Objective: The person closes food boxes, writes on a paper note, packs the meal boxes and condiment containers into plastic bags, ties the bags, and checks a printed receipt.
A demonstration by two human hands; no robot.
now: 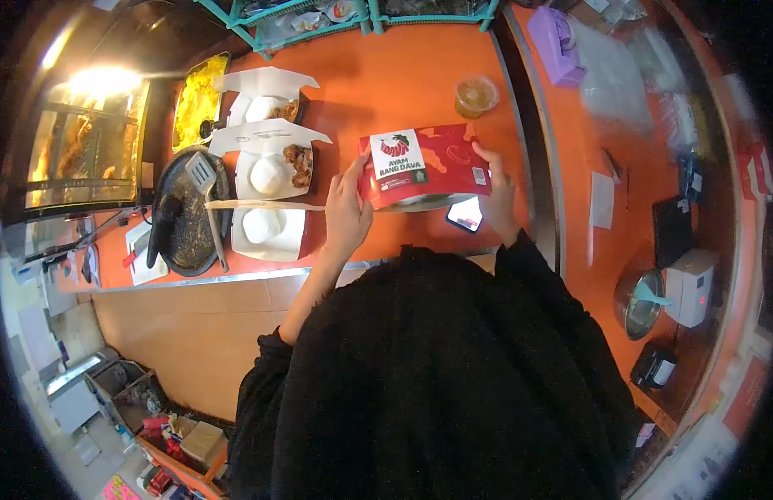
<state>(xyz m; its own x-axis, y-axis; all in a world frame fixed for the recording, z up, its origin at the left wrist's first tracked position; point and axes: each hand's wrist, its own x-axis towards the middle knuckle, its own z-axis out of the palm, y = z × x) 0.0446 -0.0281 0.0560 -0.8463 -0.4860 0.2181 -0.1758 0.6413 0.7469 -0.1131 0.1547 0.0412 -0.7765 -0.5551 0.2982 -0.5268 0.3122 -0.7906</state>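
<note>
Red cardboard food box [424, 167], printed "AYAM BANG DAVA" on a white label panel. Held closed and level above the orange counter, long side across the view.

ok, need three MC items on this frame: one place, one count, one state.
1. Where does the cup of brown drink stand?
A. beyond the red box
B. on the griddle
C. inside a meal box

2. How many open white meal boxes hold a rice mound?
A. one
B. three
C. five

3. The red Ayam Bang Dava box is:
A. lying open, untouched
B. held closed at both ends
C. crushed flat

Answers:
1 A, it sits on the orange counter past the box.
2 B, three in a row.
3 B, left hand and right hand grip its ends.
</note>
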